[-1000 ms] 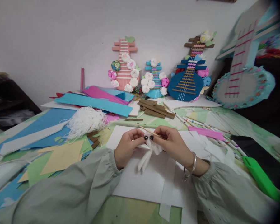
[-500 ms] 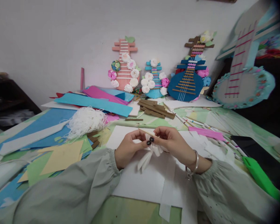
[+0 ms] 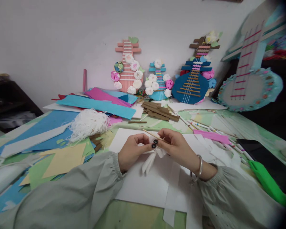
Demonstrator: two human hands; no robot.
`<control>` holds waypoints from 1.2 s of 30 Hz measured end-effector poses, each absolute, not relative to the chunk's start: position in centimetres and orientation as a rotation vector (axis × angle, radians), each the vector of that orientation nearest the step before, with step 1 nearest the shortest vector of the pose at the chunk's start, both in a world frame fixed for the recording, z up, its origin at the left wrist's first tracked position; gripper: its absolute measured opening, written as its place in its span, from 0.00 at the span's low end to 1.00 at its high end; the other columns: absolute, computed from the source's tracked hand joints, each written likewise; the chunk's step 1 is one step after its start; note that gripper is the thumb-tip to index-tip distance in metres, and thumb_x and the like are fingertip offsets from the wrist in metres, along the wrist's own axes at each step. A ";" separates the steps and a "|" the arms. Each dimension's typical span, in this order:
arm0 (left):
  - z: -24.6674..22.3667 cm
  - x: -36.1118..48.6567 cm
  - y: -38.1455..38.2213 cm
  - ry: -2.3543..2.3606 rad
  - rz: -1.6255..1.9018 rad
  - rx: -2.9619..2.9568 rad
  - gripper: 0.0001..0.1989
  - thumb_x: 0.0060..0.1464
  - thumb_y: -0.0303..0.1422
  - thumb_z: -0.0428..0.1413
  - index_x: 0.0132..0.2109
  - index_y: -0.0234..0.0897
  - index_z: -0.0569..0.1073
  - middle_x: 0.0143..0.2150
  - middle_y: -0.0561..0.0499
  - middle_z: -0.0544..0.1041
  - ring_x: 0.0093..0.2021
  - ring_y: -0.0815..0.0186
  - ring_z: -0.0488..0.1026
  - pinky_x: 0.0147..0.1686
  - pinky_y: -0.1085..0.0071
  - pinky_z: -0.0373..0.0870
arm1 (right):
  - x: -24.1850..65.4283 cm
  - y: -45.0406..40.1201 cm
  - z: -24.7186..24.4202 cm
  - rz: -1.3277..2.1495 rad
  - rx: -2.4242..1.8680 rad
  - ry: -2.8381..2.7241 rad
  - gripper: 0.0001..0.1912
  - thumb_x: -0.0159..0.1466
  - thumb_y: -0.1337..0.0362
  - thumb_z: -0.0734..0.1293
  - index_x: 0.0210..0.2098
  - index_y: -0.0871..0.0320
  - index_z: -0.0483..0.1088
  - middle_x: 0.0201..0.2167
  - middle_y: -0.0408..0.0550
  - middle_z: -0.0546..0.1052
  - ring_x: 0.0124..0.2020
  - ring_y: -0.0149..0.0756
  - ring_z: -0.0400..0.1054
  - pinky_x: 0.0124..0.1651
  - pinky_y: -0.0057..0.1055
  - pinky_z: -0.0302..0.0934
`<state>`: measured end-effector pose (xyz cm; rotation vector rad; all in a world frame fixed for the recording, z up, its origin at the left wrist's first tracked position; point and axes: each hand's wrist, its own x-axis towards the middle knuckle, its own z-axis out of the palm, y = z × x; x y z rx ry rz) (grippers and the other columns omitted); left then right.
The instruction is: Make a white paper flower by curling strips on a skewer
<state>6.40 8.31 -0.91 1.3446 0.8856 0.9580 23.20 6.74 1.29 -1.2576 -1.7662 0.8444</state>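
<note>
Over a white sheet point(image 3: 138, 190), my left hand point(image 3: 132, 151) pinches a bunch of white crepe paper point(image 3: 148, 163), whose narrow folded ends hang below the fingers. My right hand point(image 3: 180, 149) meets it from the other side, thumb and fingers closed on the same paper. A thin wooden stick point(image 3: 149, 133) slants out of the right hand across the top of the paper. Both thumbs are nearly touching. Fingers cover most of the bunch, so its full shape is hidden.
White string point(image 3: 89, 125) lies in a heap at left, with yellow paper point(image 3: 64, 159) nearer. Brown strips point(image 3: 160, 112) lie behind the sheet. At right are a phone point(image 3: 264, 162) and a green cutter-like tool point(image 3: 267, 183). Decorated paper lutes point(image 3: 190, 86) line the wall.
The stick's free end stands slightly higher, and the right fingers have shifted a little on the paper. Both hands stay together in the same place with the white paper.
</note>
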 end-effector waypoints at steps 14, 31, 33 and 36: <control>-1.3 6.6 8.4 0.707 0.970 1.148 0.15 0.37 0.35 0.67 0.31 0.30 0.73 0.27 0.52 0.74 0.29 0.71 0.70 0.32 0.74 0.65 | 23.3 6.8 1.9 1.260 -1.216 -1.604 0.09 0.48 0.64 0.68 0.23 0.60 0.63 0.17 0.35 0.61 0.17 0.21 0.50 0.19 0.22 0.42; -1.5 6.6 8.6 0.693 1.007 1.271 0.14 0.44 0.38 0.63 0.30 0.31 0.72 0.25 0.53 0.72 0.26 0.72 0.66 0.29 0.75 0.61 | 23.2 7.1 1.4 1.251 -1.192 -1.622 0.12 0.49 0.59 0.68 0.24 0.59 0.61 0.19 0.38 0.64 0.20 0.24 0.53 0.21 0.23 0.45; -1.5 6.6 8.6 0.724 1.008 1.298 0.15 0.44 0.39 0.62 0.30 0.30 0.71 0.25 0.53 0.71 0.27 0.71 0.66 0.30 0.75 0.61 | 23.2 7.1 1.2 1.177 -1.222 -1.659 0.09 0.51 0.61 0.66 0.24 0.59 0.62 0.19 0.39 0.65 0.20 0.25 0.54 0.22 0.23 0.46; -1.6 6.6 8.5 0.778 0.993 1.323 0.16 0.45 0.41 0.61 0.30 0.30 0.70 0.26 0.52 0.71 0.28 0.71 0.66 0.31 0.74 0.61 | 23.2 7.0 1.2 1.081 -1.295 -1.701 0.06 0.52 0.63 0.65 0.25 0.59 0.64 0.19 0.40 0.65 0.21 0.26 0.55 0.22 0.23 0.47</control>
